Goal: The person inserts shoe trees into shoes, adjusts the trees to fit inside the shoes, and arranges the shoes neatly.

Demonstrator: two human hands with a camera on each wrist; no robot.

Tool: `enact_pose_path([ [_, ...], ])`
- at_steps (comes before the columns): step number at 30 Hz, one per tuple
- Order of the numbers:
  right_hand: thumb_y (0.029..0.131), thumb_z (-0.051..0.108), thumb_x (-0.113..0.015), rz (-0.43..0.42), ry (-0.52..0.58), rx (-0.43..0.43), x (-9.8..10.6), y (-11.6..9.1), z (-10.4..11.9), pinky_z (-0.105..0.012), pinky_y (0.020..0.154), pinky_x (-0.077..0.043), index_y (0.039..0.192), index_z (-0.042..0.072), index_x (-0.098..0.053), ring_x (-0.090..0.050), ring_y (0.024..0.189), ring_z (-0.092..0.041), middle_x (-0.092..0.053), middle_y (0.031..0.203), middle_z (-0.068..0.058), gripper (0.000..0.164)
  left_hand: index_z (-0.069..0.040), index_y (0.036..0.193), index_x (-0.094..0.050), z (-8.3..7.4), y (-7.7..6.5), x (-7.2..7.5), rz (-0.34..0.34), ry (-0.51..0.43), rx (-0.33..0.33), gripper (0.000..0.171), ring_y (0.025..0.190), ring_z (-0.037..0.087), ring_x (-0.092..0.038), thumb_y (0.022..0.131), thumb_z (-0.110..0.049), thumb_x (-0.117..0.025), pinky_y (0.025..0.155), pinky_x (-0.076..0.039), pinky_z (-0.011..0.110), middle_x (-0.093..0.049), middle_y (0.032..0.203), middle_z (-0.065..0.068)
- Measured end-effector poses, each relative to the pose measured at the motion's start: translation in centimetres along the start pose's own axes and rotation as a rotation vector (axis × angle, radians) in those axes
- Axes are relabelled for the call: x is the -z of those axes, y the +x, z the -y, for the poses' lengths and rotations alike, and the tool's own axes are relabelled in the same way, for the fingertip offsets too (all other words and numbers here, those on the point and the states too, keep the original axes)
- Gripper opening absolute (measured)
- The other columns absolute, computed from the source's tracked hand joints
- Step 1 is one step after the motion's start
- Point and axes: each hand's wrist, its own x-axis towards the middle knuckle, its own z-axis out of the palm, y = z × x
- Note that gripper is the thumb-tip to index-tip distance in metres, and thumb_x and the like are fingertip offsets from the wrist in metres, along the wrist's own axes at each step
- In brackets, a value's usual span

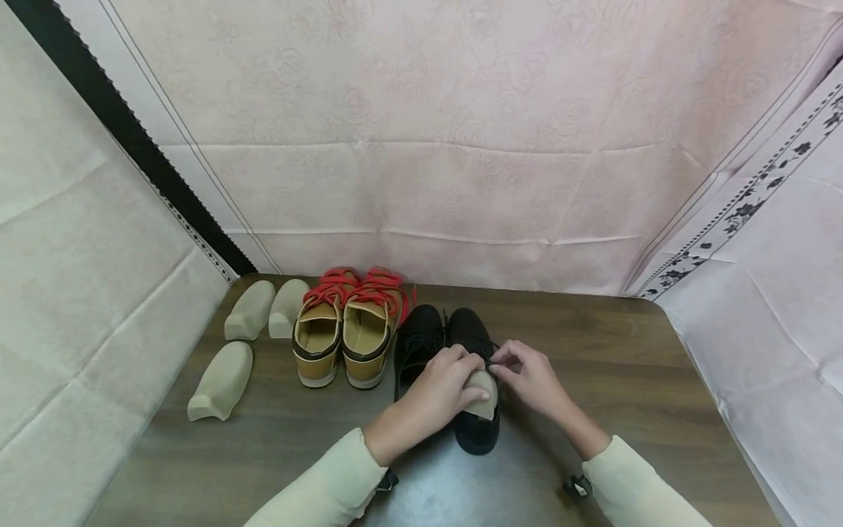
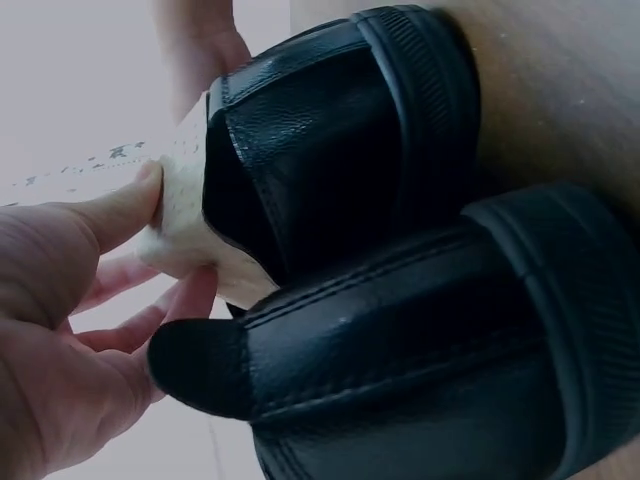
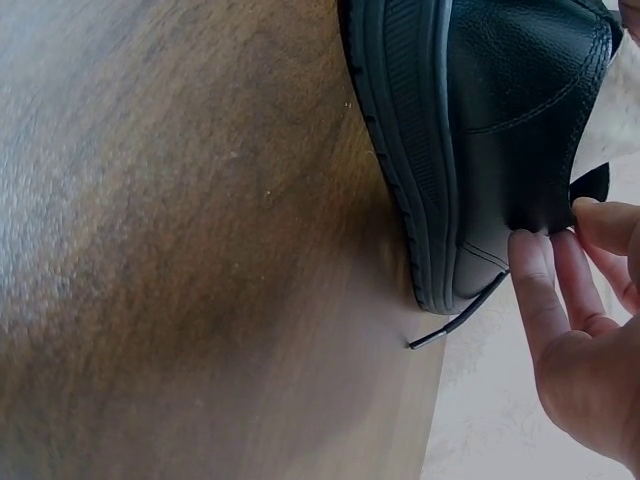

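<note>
Two black lace-up shoes (image 1: 477, 438) stand side by side on a wooden tabletop, toes away from me. A cream shoe insert (image 1: 484, 388) sits partly inside the right-hand one, its blunt end sticking out of the opening. My left hand (image 1: 437, 388) grips this insert, thumb on one side and fingers on the other, as the left wrist view shows. At the same shoe's lacing edge, my right hand (image 1: 532, 377) pinches the black upper between thumb and fingertips. A loose shoelace (image 3: 460, 318) hangs beside it in the right wrist view. The left-hand black shoe (image 1: 419, 329) is untouched.
Tan shoes (image 1: 366, 359) with red laces stand left of the black pair. Farther left lie three more cream inserts, one (image 1: 221, 382) nearer me than the others. A pale patterned cloth (image 1: 421, 190) hangs behind the tabletop (image 1: 593, 337) and along both sides.
</note>
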Motion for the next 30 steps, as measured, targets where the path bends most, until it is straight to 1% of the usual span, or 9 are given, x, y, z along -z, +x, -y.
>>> enact_pose_path([
  [5, 0.093, 0.008, -0.076, -0.008, -0.010, 0.000, 0.1, 0.0, 0.0, -0.040, 0.085, -0.061, 0.098, 0.018, -0.070, -0.066, 0.091, -0.014, -0.069, 0.098, 0.002, 0.013, -0.013, 0.117, -0.071, 0.2, 0.2, -0.3, -0.013, 0.020, 0.015, 0.036, 0.094, 0.013, -0.060, 0.092, -0.037, -0.077, 0.078, -0.055, 0.023, -0.065, 0.111, 0.004],
  [9, 0.093, 0.008, -0.076, -0.007, -0.010, -0.001, 0.1, 0.1, 0.0, -0.038, 0.084, -0.060, 0.098, 0.019, -0.070, -0.066, 0.091, -0.014, -0.069, 0.098, 0.002, 0.013, -0.014, 0.115, -0.071, 0.3, 0.4, -0.6, -0.010, 0.045, 0.027, 0.033, 0.091, 0.012, -0.059, 0.092, -0.037, -0.077, 0.075, -0.054, 0.022, -0.064, 0.109, 0.003],
  [15, 0.094, 0.009, -0.075, 0.005, -0.004, -0.010, 0.0, 0.0, 0.1, -0.038, 0.085, -0.061, 0.099, 0.018, -0.070, -0.066, 0.092, -0.014, -0.069, 0.100, 0.002, 0.012, -0.015, 0.114, -0.071, 0.3, 0.6, -0.9, 0.004, 0.056, 0.040, 0.030, 0.088, 0.009, -0.057, 0.093, -0.036, -0.076, 0.074, -0.054, 0.020, -0.062, 0.107, 0.001],
  [20, 0.094, 0.009, -0.076, 0.001, -0.013, -0.010, -0.1, -0.1, 0.2, -0.039, 0.086, -0.061, 0.100, 0.018, -0.070, -0.067, 0.092, -0.014, -0.069, 0.100, 0.001, 0.012, -0.015, 0.114, -0.070, 0.3, 0.7, -1.1, 0.007, 0.097, 0.022, 0.031, 0.090, 0.010, -0.058, 0.094, -0.037, -0.074, 0.074, -0.054, 0.020, -0.061, 0.108, 0.002],
  [25, 0.094, 0.009, -0.075, -0.006, -0.036, 0.001, -0.1, -0.2, 0.4, -0.036, 0.085, -0.061, 0.100, 0.019, -0.070, -0.068, 0.092, -0.014, -0.069, 0.099, 0.003, 0.012, -0.014, 0.113, -0.071, 0.3, 0.9, -1.3, -0.002, 0.131, 0.015, 0.031, 0.090, 0.011, -0.059, 0.093, -0.037, -0.075, 0.073, -0.055, 0.020, -0.060, 0.109, 0.003],
  [30, 0.094, 0.008, -0.076, -0.019, -0.039, 0.024, -0.2, -0.2, 0.4, -0.037, 0.084, -0.062, 0.099, 0.018, -0.070, -0.070, 0.092, -0.015, -0.070, 0.099, 0.003, 0.013, -0.013, 0.116, -0.069, 0.6, 1.1, -2.1, -0.011, 0.146, 0.008, 0.032, 0.091, 0.012, -0.061, 0.093, -0.035, -0.076, 0.074, -0.056, 0.018, -0.057, 0.111, 0.005],
])
